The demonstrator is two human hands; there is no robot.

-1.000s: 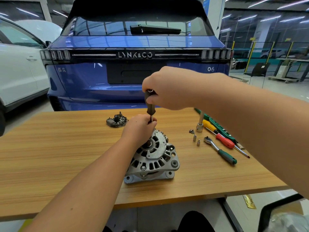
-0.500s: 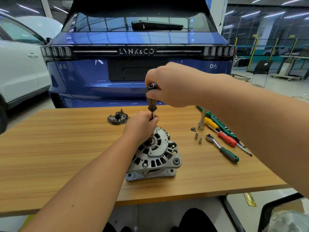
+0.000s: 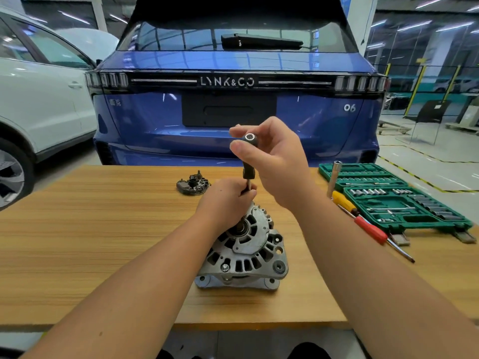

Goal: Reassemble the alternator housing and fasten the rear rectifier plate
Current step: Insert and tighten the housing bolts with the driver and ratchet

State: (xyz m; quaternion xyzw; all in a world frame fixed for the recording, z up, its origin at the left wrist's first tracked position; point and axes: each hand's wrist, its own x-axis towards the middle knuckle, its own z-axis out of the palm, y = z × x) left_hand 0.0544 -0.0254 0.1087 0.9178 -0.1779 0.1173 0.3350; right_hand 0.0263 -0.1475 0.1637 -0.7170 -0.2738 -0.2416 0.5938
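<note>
The grey alternator housing (image 3: 246, 252) stands on the wooden table (image 3: 103, 229), its vented end facing up. A black-handled driver (image 3: 249, 161) stands upright over its far side. My left hand (image 3: 228, 200) rests on the housing top and pinches the driver's metal shank. My right hand (image 3: 274, 161) holds the driver's handle loosely, the thumb and a fingertip at its silver top, the fingers partly spread. The dark rectifier plate (image 3: 194, 183) lies apart on the table behind the housing. The driver's tip is hidden behind my left hand.
A green socket set case (image 3: 394, 200) lies open at the right. Beside it lie a yellow-handled and a red-handled screwdriver (image 3: 368, 226), and a long silver socket (image 3: 333, 180) stands there. A blue car (image 3: 233, 99) stands right behind the table, a white car (image 3: 39, 99) at the left.
My right hand has loosened from a full fist on the handle to a light hold with spread fingers. The view has shifted, bringing the socket case into sight. My left hand stays.
</note>
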